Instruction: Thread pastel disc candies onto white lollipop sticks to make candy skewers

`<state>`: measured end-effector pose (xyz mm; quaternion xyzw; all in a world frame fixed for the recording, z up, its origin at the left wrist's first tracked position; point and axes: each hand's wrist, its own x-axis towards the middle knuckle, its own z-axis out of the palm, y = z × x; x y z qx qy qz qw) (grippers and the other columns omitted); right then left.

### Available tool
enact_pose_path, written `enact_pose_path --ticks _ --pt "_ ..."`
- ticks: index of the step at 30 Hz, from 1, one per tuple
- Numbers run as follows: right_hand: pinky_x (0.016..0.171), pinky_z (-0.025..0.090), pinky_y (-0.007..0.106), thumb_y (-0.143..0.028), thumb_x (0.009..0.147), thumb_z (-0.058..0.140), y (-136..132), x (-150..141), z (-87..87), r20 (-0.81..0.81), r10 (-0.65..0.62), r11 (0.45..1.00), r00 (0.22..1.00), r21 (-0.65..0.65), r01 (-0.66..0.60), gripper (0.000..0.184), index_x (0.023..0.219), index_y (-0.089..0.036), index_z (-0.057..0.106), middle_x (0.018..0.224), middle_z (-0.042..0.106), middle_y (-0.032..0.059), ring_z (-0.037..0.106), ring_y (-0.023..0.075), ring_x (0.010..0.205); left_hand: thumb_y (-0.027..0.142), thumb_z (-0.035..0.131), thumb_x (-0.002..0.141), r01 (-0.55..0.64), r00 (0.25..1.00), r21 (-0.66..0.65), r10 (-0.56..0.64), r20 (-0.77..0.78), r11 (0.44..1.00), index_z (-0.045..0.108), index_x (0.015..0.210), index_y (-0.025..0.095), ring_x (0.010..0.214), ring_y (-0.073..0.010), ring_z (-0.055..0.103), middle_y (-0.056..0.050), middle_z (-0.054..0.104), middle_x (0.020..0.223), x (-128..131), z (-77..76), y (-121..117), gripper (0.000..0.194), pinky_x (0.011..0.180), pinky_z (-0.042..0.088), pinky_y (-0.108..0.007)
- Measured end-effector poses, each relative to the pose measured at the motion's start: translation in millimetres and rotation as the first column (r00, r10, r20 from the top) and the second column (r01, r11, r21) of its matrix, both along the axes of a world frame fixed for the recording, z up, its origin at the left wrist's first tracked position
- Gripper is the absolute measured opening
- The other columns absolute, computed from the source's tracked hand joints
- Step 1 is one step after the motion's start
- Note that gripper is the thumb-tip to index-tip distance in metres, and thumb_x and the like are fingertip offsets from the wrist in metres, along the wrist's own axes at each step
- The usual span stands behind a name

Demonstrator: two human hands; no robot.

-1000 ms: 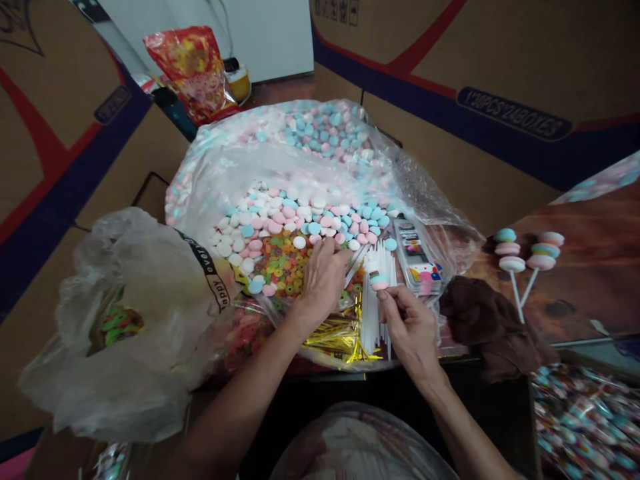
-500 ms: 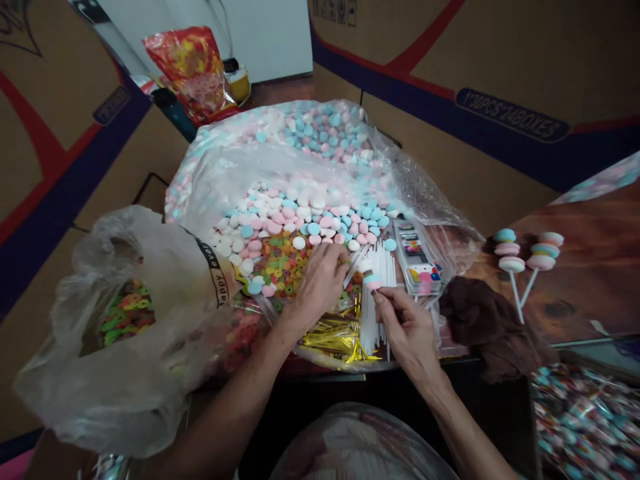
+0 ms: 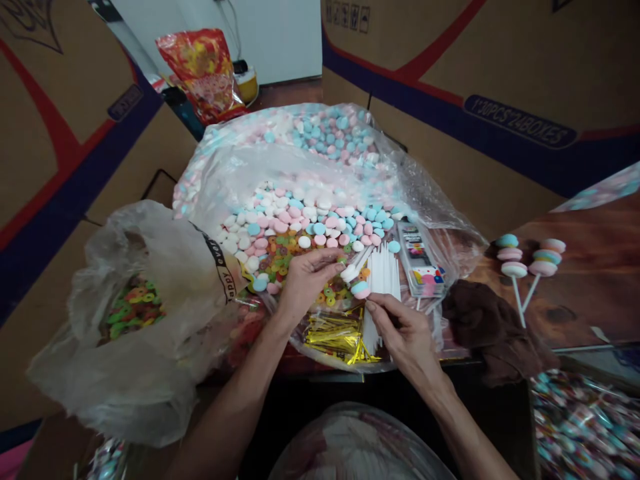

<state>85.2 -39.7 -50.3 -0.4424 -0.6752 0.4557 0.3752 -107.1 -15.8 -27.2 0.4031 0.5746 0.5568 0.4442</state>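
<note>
Two candy sticks (image 3: 514,255), each with three stacked marshmallows, lie at the right side of the desk (image 3: 595,267), and they look complete, though unwrapped. One more seems only partly built: the right hand (image 3: 404,330) pinches it from below with nearly closed fingers, and this unfinished candy (image 3: 360,289) shows a blue and pink piece, above the edge of the white sticks (image 3: 387,270). The left hand (image 3: 307,280) is just beside it, thumb and index almost meeting, apparently on a small green ring candy (image 3: 341,261). I judge that its stacking remains to be finished. Many loose marshmallows (image 3: 295,217), ring candies in a bag (image 3: 280,252) and gold ties (image 3: 333,337) remain unused, while many wrapped sweets (image 3: 583,423) fill the lower right corner.
</note>
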Motion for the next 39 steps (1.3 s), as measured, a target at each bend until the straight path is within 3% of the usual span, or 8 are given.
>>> enact_pose_path --ticks 6,13,20,28,32,35,37,39 --pt "0.046 0.031 0.02 -0.035 0.095 0.053 0.4 0.0 -0.4 0.082 0.006 1.0 0.997 -0.023 -0.005 0.025 0.084 -0.016 0.066 0.057 0.046 -0.0048 0.04 0.0085 0.05 0.039 0.073 0.076 -0.001 0.997 -0.049 0.005 0.072 0.999 0.073 0.09 0.017 0.087 -0.0177 0.07 -0.005 0.076 0.094 5.3 1.7 -6.0 0.027 0.076 0.057 -0.028" --pt "0.047 0.033 0.02 -0.033 0.098 0.049 -2.3 -4.1 -2.8 0.076 0.032 0.999 0.997 -0.013 -0.031 0.024 0.088 -0.016 0.063 0.057 0.045 -0.0053 0.041 0.0085 0.05 0.037 0.079 0.071 -0.084 0.942 -0.1 0.112 0.317 0.991 0.06 0.091 0.018 0.089 -0.0188 0.072 -0.004 0.075 0.085 15.7 2.9 -5.7 0.034 0.075 0.058 -0.029" --pt "0.05 0.034 0.021 -0.028 0.098 0.047 -6.5 -14.9 0.2 0.061 -0.015 0.999 0.998 0.052 0.012 0.022 0.086 -0.017 0.061 0.059 0.045 -0.0047 0.042 0.0089 0.052 0.035 0.081 0.067 -0.099 0.87 -0.16 0.163 0.466 0.982 0.062 0.09 0.016 0.084 -0.0161 0.071 -0.006 0.074 0.088 25.7 6.5 -7.2 0.036 0.074 0.057 -0.026" --pt "0.049 0.031 0.021 -0.027 0.097 0.047 -4.9 -23.6 1.6 0.055 -0.023 0.996 0.998 0.084 0.018 0.021 0.084 -0.018 0.06 0.059 0.042 -0.0053 0.038 0.0087 0.05 0.037 0.08 0.069 -0.07 0.89 -0.225 0.163 0.426 0.972 0.056 0.092 0.016 0.075 -0.0144 0.07 -0.003 0.073 0.079 31.2 8.7 -11.6 0.039 0.069 0.056 -0.025" --pt "0.049 0.032 0.021 -0.028 0.098 0.047 -3.9 -25.4 -0.6 0.043 -0.1 0.991 0.994 0.095 0.096 0.02 0.086 -0.018 0.06 0.059 0.043 -0.0053 0.039 0.009 0.051 0.042 0.076 0.073 -0.006 0.91 -0.218 0.096 0.404 0.976 0.053 0.092 0.018 0.076 -0.0152 0.069 -0.003 0.071 0.082 35.2 6.2 -10.3 0.038 0.071 0.056 -0.028" --pt "0.049 0.034 0.021 -0.029 0.098 0.049 2.8 -21.6 -2.2 0.005 -0.181 0.978 0.983 0.11 0.179 0.021 0.085 -0.018 0.061 0.058 0.043 -0.0057 0.041 0.0092 0.051 0.042 0.068 0.08 0.034 0.971 -0.145 0.002 0.239 0.989 0.056 0.092 0.019 0.073 -0.0141 0.066 -0.002 0.069 0.083 31.3 5.9 0.8 0.029 0.067 0.053 -0.026" --pt "0.049 0.034 0.021 -0.03 0.097 0.05 8.4 -16.6 -1.9 -0.01 -0.215 0.97 0.977 0.117 0.214 0.021 0.084 -0.018 0.061 0.058 0.043 -0.0059 0.041 0.0092 0.05 0.037 0.061 0.087 0.012 0.998 -0.067 -0.015 -0.056 0.998 0.06 0.092 0.02 0.071 -0.0144 0.064 -0.002 0.068 0.084 25.0 8.2 13.0 0.019 0.065 0.051 -0.025" --pt "0.049 0.034 0.021 -0.031 0.097 0.051 12.2 -11.4 -0.7 -0.011 -0.234 0.966 0.972 0.115 0.233 0.022 0.082 -0.018 0.06 0.058 0.043 -0.0059 0.041 0.0092 0.05 0.028 0.054 0.09 -0.006 0.891 0.0 0.005 -0.454 1.0 0.065 0.093 0.021 0.078 -0.017 0.064 -0.004 0.068 0.088 18.8 11.8 26.3 0.013 0.069 0.049 -0.028"
